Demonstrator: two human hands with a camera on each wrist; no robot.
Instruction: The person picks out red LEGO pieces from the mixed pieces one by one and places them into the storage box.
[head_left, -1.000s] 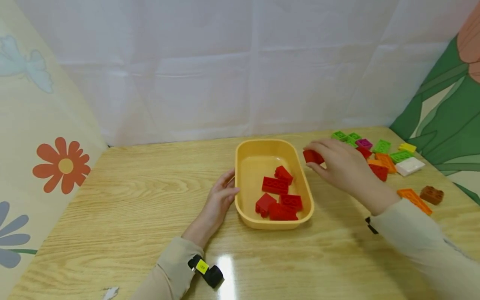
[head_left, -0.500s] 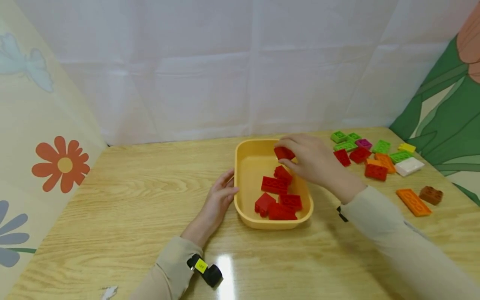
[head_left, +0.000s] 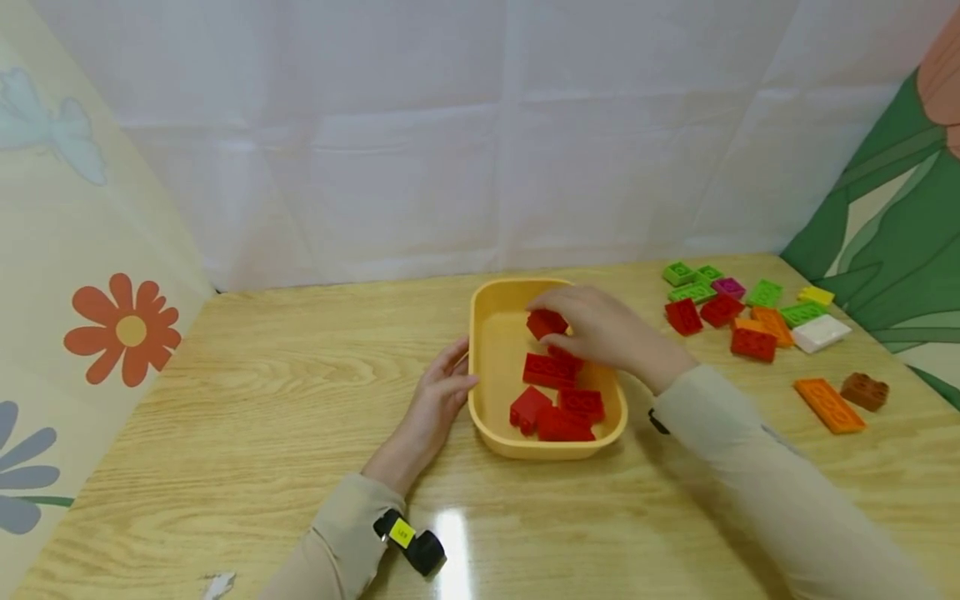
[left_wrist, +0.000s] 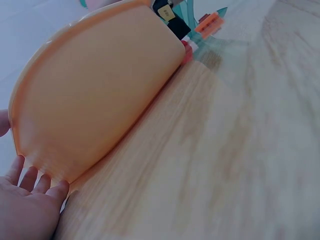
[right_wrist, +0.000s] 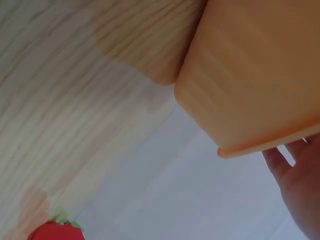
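Observation:
A yellow plastic tub stands on the table, several red toy bricks lying loose inside. Over its far right part, my right hand pinches another red brick between thumb and fingers, below rim height or close to it. In the right wrist view, the tub wall hides that brick, and only part of the right hand shows past the rim. My left hand rests against the tub's left side. Its fingertips touch the outer wall in the left wrist view, fingers fairly straight.
To the right lie loose bricks: green, red, magenta, orange, white, yellow and brown. A white cloth hangs behind the wooden table.
The right hand has carried the red brick leftward from beside the tub, over its right rim and down inside. The left hand and the tub stay put.

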